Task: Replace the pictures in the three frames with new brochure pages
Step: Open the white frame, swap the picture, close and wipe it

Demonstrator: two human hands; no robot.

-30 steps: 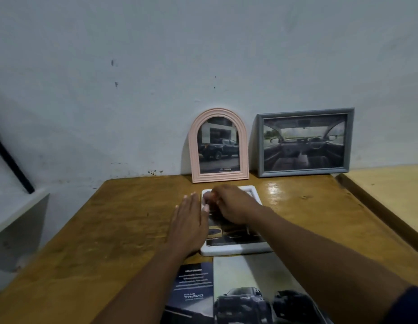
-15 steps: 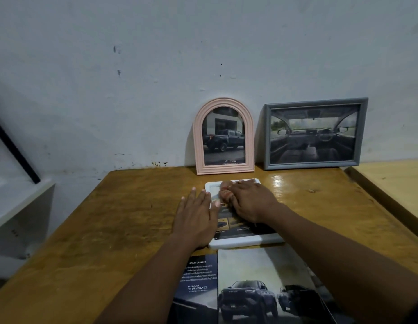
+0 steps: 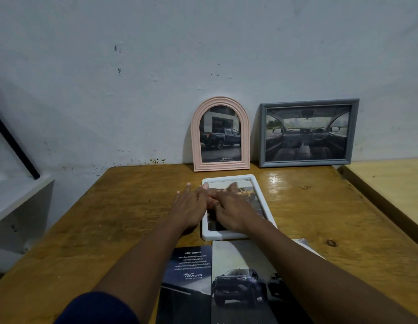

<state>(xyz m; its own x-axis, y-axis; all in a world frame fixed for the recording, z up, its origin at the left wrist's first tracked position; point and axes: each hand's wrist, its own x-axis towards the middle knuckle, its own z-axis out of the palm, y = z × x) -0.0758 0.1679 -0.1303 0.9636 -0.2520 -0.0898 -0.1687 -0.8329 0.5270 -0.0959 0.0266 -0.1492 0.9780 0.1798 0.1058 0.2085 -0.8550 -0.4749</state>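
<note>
Two flat, straight-fingered hands: left hand (image 3: 191,206) beside white frame (image 3: 224,235), right hand (image 3: 233,213) atop it.

Dim, cool indoor light with soft grain throughout. Appears lit from the right, judging by narrow shadows on the wall (image 3: 203,43) to the left of the pink arched frame (image 3: 196,136) and the grey frame (image 3: 262,136). Bright glare on the varnished table (image 3: 109,218) near its far right corner. Faint reflections on the glass of the white frame (image 3: 229,236). Motion blur where the left hand (image 3: 189,206) and right hand (image 3: 233,211) meet. Splays the table's side edges outward toward the near corners; darkens along the left side.
</note>
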